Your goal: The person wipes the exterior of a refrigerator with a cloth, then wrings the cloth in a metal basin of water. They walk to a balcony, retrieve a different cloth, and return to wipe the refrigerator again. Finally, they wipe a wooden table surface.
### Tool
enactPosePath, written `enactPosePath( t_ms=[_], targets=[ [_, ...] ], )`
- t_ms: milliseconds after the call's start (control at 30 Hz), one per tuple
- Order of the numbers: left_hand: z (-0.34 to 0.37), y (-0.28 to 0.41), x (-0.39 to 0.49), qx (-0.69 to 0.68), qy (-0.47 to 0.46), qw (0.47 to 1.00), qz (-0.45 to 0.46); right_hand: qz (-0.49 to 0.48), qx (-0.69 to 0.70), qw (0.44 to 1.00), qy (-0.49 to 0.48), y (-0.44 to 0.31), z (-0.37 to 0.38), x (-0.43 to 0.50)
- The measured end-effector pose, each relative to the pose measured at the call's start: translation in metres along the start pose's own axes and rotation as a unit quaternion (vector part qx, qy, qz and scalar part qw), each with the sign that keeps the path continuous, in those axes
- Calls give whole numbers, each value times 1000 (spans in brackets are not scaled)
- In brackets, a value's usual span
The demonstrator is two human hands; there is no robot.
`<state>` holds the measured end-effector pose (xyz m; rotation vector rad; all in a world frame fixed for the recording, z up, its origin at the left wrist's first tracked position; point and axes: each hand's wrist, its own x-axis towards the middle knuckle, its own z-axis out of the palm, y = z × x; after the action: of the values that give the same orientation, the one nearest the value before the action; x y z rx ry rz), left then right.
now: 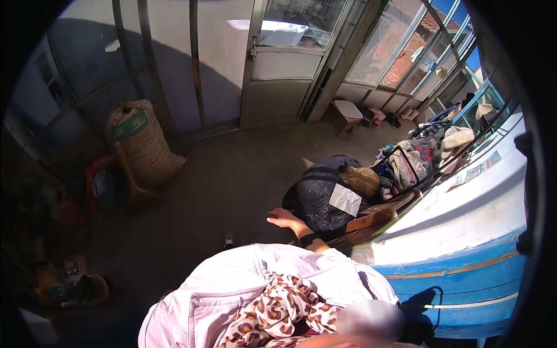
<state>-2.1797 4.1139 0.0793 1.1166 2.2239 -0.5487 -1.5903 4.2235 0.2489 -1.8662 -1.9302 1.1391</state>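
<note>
My right hand (283, 218), with a dark band on its wrist, reaches out from a pale jacket sleeve. It holds nothing, and its fingers are extended. Close beside it is a black quilted, padded garment or cover (311, 189) heaped by a wooden armrest (370, 219). Whether the hand touches it, I cannot tell. On the black padding lies a creased sheet of white paper (345, 200). A brown cat (359, 177) rests behind the paper, facing away. My left hand is out of view. My pale jacket (243, 269) and leopard-print scarf (278, 304) fill the lower middle.
A large woven sack (139, 139) stands at the left with a broom (130, 178) leaning by it. A glazed door (283, 65) and a small stool (347, 112) are at the back. Piled clothes (411, 161) line the right, beside a white-and-blue wall (452, 217).
</note>
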Motion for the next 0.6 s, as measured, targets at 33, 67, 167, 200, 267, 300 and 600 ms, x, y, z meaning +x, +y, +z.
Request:
enactPosePath(
  t_ms=[33,67,167,200,267,300,600],
  targets=[
    [-23,36,20,-17,8,1000,5,-24,-72,996,38,13,-13,19],
    [-52,76,40,-36,22,999,13,7,-54,998,21,26,-28,36],
    [-147,219,87,-114,84,988,57,72,-19,996,43,70,-68,75],
    [-183,277,97,-156,115,978,83,89,-17,995,48,87,-80,85],
    [-251,391,98,-256,171,940,146,142,39,988,51,125,-98,108],
    [-274,439,88,-314,197,909,193,193,77,978,27,145,-106,121],
    [-282,633,107,-118,101,987,35,121,138,983,-24,292,-257,278]
  ],
)
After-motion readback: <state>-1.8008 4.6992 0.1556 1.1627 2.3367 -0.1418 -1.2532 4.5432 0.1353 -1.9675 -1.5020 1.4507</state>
